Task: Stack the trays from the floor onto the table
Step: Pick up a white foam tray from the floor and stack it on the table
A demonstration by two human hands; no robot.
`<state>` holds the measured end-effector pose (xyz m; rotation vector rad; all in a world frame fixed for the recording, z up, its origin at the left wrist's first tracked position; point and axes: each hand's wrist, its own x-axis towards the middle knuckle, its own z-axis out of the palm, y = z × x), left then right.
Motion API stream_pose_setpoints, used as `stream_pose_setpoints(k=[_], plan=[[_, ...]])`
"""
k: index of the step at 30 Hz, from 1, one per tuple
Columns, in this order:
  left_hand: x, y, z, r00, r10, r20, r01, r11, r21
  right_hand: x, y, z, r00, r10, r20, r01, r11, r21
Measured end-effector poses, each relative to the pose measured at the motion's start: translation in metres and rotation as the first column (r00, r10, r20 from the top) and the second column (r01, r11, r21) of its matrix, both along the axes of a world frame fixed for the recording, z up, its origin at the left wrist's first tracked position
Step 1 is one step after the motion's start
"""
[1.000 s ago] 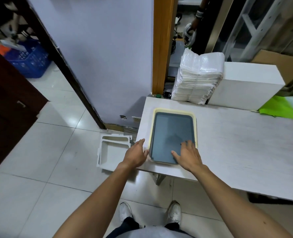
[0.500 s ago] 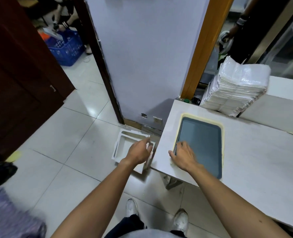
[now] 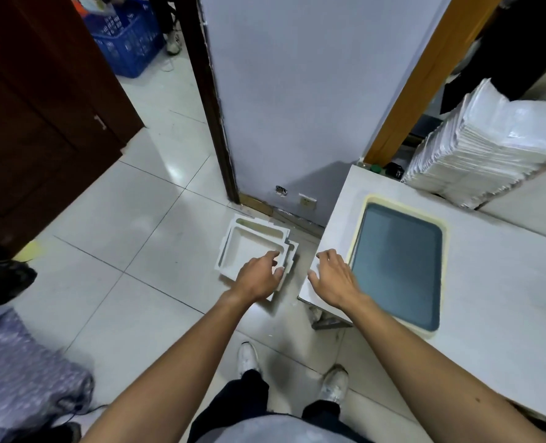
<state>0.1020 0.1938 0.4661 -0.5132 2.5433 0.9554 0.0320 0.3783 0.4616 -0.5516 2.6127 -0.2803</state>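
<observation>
Left hand (image 3: 259,278), fingers loosely spread and empty, swung off the table to hover over the white moulded rectangular trays (image 3: 249,246) stacked on the pale floor tiles (image 3: 131,251); contact not discernible. Right hand (image 3: 334,279), likewise spread, drawn back from the dark grey, yellow-rimmed rectangular tray (image 3: 396,266) to the near corner of the white table (image 3: 505,314). Placement apparently finished; next pickup beginning.

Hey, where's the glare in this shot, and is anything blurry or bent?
Head view: glare on the glossy white floor tiles beside the dark door frame, which the wide lens bends; purple patterned fabric at lower left is blurred; white foam trays look sharp.
</observation>
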Motion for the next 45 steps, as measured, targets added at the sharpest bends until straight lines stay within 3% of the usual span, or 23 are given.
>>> stream_pose_setpoints(k=[9, 16, 26, 36, 45], plan=[[-0.032, 0.091, 0.002, 0.959, -0.28, -0.036, 0.28, 0.96, -0.003, -0.006, 0.082, 0.011, 0.986, -0.161, -0.045, 0.161, 0.987, 0.013], [-0.035, 0.12, -0.004, 0.941, -0.337, -0.041, 0.338, 0.941, 0.008, 0.0, 0.105, 0.01, 0.995, -0.08, -0.058, 0.081, 0.997, 0.013], [-0.015, 0.031, -0.018, 0.994, -0.103, 0.021, 0.103, 0.994, -0.03, -0.013, 0.018, 0.004, 0.979, 0.066, -0.194, -0.085, 0.993, -0.088], [-0.006, -0.083, -0.054, 0.994, 0.061, 0.087, -0.055, 0.996, -0.068, -0.035, -0.072, -0.04, 0.97, 0.222, -0.095, -0.224, 0.974, -0.015], [-0.027, -0.131, -0.142, 0.982, 0.137, 0.129, -0.138, 0.99, -0.004, -0.074, -0.126, -0.116, 0.963, 0.27, -0.01, -0.268, 0.959, 0.093]])
